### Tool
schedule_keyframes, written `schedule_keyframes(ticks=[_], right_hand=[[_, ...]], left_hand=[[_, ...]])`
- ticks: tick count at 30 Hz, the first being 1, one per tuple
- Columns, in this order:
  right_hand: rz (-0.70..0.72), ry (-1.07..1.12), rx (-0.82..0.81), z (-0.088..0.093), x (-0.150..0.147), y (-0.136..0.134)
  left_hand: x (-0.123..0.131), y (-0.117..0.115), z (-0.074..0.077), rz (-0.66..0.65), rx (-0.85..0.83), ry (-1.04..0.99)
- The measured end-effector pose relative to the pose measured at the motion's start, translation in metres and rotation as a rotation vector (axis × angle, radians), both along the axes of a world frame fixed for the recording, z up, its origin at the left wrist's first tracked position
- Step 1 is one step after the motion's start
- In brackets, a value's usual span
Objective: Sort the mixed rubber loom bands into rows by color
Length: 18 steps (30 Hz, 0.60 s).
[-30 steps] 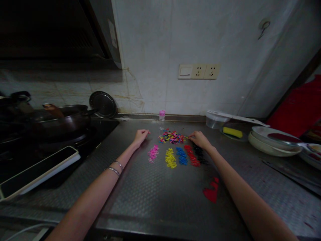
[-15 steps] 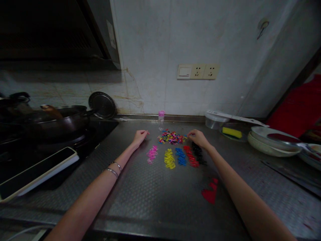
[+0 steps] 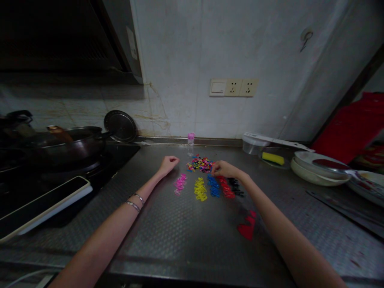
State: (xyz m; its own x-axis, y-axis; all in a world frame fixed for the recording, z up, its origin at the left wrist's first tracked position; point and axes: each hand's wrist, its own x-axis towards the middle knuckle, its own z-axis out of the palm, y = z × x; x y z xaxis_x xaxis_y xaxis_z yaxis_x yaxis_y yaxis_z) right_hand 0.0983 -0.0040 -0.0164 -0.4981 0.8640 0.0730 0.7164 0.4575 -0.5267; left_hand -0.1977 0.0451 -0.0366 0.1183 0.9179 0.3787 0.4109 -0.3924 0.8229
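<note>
A mixed pile of small coloured rubber bands (image 3: 200,164) lies on the metal counter. In front of it are sorted groups: pink bands (image 3: 180,184), yellow bands (image 3: 200,189), blue bands (image 3: 213,185), red bands (image 3: 226,187) and black bands (image 3: 236,187). My left hand (image 3: 168,165) is closed in a pinch left of the pile, above the pink group; anything between its fingertips is too small to make out. At the pile's right edge, just behind the blue and red groups, my right hand (image 3: 224,169) has its fingers pinched together. What they hold is hidden.
Behind the pile stands a clear bottle with a pink cap (image 3: 191,140). A red heart-shaped piece (image 3: 247,227) lies nearer me. To the right are a plastic tub (image 3: 252,146), a yellow sponge (image 3: 273,158) and stacked bowls (image 3: 315,172). A pan (image 3: 69,146) sits on the left.
My right hand has moved left from above the black group to the blue and red groups beside the pile. My left hand stays pinched in nearly the same place. The view has shifted slightly.
</note>
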Motion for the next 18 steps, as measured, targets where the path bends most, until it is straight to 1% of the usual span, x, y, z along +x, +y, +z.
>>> schedule_keyframes(ticks=[5, 8, 11, 14, 18], right_hand=[[-0.065, -0.008, 0.055, 0.007, -0.001, -0.005], [-0.128, -0.006, 0.105, 0.011, -0.001, -0.007], [-0.161, 0.01, 0.148, 0.011, -0.001, -0.008], [-0.192, 0.03, 0.186, 0.009, 0.0, -0.007], [-0.219, 0.041, 0.23, 0.01, 0.003, -0.006]], left_hand=[[0.008, -0.003, 0.006, -0.207, 0.01, 0.247], [0.014, -0.009, 0.012, -0.293, 0.018, 0.398], [0.019, -0.015, 0.015, -0.307, 0.018, 0.455], [0.022, -0.019, 0.014, -0.272, 0.003, 0.458], [0.022, -0.022, 0.013, -0.256, 0.019, 0.442]])
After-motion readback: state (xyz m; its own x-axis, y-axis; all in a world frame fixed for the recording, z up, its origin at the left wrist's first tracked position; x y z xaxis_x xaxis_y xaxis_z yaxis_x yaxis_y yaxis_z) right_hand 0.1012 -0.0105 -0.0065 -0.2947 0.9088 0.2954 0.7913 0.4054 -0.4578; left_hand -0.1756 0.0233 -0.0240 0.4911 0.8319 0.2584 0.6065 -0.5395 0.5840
